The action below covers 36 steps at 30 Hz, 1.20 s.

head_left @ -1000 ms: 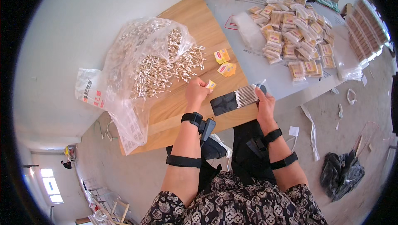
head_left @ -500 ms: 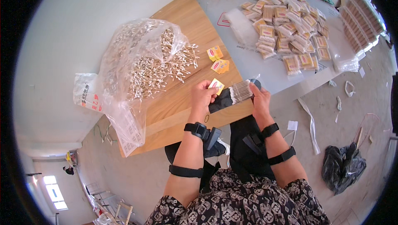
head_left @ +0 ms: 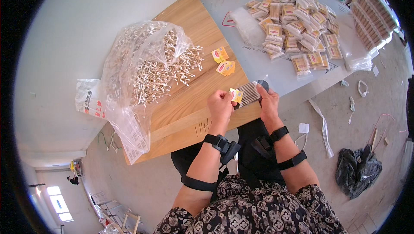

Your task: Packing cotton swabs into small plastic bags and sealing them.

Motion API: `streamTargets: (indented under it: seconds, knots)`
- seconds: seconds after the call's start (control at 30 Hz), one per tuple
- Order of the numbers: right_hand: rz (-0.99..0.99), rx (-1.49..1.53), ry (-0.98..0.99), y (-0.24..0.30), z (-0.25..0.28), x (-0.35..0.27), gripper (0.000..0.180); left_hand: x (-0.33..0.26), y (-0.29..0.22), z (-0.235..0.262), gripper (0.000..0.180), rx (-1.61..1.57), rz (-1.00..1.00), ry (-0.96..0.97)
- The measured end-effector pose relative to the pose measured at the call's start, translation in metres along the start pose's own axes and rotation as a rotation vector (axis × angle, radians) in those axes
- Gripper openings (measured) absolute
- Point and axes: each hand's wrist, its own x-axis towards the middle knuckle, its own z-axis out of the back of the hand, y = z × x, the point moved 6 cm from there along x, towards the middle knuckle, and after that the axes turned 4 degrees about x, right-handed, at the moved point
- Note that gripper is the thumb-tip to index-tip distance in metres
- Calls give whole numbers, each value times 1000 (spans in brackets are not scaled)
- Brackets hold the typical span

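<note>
1. Yellow card [head_left: 236,95], small and stiff-looking, with a red mark on its face; pinched between thumb and fingers of the left hand [head_left: 220,106], which is closed on it. Card lies over the left end of the swabs, just short of the right hand's thumb.
2. Row of cotton swabs [head_left: 249,93]: pale sticks side by side, slanting between the two hands. Right hand [head_left: 270,102] is closed on its right end, thumb on top.
3. Dark pad [head_left: 262,84], rounded at the end, shows just past the right thumb; the rest is mostly covered by swabs and left hand.
4. Right hand's lower fingers hard to make out; cannot tell how much of the pad they catch. Whether clear film wraps the row, cannot tell.
5. Beyond the left hand, two small piles of yellow cards [head_left: 225,68] on the wooden board [head_left: 211,31].
6. Farther left of the grip, clear plastic bag [head_left: 123,57] spilling loose swabs [head_left: 151,81]; its folds blur the contents.
7. Beyond the right hand, a heap of filled packs [head_left: 297,27] on the grey sheet, clear plastic sleeves [head_left: 250,26] at its near-left side. Way between the hands is unobstructed.
</note>
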Motion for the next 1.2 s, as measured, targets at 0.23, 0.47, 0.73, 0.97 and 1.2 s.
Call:
streamTargets:
  seconds: [0.23, 0.47, 0.73, 0.97, 1.2]
  knots:
    - [3, 7, 2, 1, -2, 0, 13, 8, -5, -7, 17, 552, -234, 107]
    - [8, -1, -7, 0, 6, 4, 13, -6, -1, -19, 15, 100, 144, 131]
    - [-3, 18, -10, 1, 0, 1, 12, -1, -10, -30, 17, 645, -348, -40]
    - [-46, 1, -23, 8, 0, -4, 12, -22, -19, -16, 17, 730, -518, -11]
    - [-23, -23, 8, 7, -1, -2, 12, -62, -23, -24, 46, 1065, -811, 69]
